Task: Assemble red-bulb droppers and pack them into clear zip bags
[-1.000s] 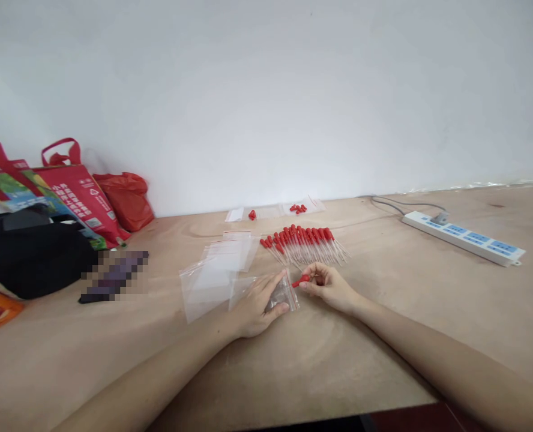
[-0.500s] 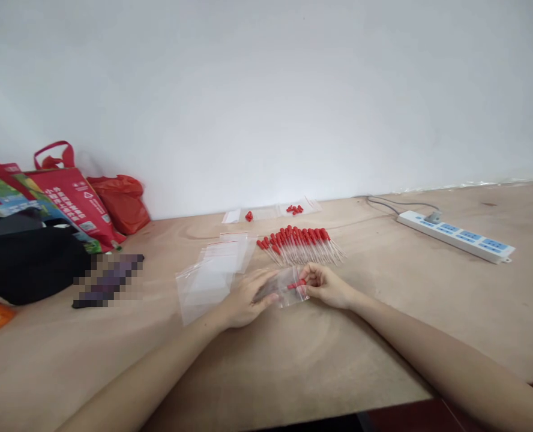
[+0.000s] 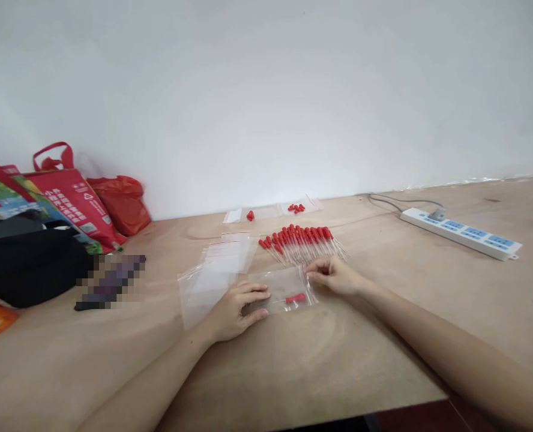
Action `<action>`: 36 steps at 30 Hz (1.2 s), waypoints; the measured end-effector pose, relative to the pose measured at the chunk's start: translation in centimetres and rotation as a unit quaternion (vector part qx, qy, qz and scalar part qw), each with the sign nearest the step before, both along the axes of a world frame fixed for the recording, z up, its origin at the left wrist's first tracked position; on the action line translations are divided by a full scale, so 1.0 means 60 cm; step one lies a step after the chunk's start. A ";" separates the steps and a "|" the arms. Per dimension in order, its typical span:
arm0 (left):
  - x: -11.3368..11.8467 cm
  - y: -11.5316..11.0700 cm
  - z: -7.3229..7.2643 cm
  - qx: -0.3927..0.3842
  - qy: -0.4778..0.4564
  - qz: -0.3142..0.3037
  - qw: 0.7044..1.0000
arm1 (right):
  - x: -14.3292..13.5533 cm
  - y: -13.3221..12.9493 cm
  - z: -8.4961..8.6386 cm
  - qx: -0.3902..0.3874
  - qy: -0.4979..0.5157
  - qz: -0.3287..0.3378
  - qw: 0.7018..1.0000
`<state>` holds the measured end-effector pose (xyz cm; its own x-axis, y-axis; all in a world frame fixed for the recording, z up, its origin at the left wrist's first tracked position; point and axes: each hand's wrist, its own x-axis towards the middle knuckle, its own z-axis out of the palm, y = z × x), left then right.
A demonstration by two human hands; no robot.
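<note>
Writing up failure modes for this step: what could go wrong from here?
- The red-bulbed dropper lies close to the zip edge of the clear bag; it might slip out or snag there.
- The right hand, at that edge, is just in front of the dropper pile; a brush could scatter it.
- The left hand is beside the loose bags and might drag them.
</note>
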<state>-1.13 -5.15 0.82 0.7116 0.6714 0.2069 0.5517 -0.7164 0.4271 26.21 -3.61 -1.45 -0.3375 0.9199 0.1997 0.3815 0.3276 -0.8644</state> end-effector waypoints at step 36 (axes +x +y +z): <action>0.002 -0.005 0.000 -0.041 0.054 0.012 0.998 | 0.032 0.024 -0.022 -0.035 0.356 -0.307 0.882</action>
<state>-0.98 -5.44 0.83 0.7106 0.6997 0.0736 0.6139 -0.6677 0.4210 28.11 -2.17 -2.79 0.4170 0.9038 0.0962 -0.1784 0.1852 -0.9664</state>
